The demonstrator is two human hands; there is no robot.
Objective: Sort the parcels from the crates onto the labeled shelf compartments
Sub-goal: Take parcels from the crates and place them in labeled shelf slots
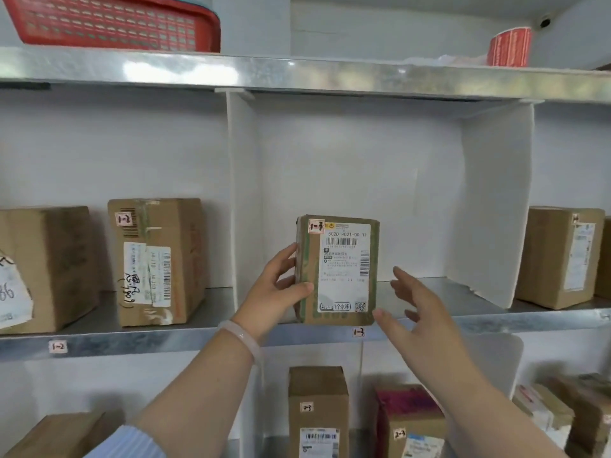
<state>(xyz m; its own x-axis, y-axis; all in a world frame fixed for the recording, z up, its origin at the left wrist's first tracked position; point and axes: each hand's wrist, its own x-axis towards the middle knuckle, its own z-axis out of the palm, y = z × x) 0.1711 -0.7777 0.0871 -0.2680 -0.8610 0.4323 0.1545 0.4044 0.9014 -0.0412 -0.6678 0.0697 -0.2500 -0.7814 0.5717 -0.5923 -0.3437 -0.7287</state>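
Here the parcel (337, 269), a small brown box with a white shipping label on its front, stands upright at the front edge of the middle compartment, its base on the metal shelf (165, 338). A small sticker (316, 226) in its top left corner reads 1-3, and the tag (359, 332) on the shelf edge just below it reads 1-3 too. The left hand (277, 292) grips the parcel's left side, thumb across the front and fingers curled round the edge; a pale bracelet (241, 338) sits on that wrist. The right hand (416, 312) is spread wide and holds nothing, its thumb tip at the parcel's lower right corner; whether it touches is unclear. White dividers (243, 193) wall the compartment on both sides. The compartment to the left, tagged 1-2 (58, 346), holds two brown boxes (158, 262). Another brown box (558, 256) stands in the compartment to the right. On the shelf below are a tall brown box (317, 411) and a red-topped box (410, 421) beside it. On the top shelf rest a red basket (115, 21) and a roll of red stickers (509, 47).
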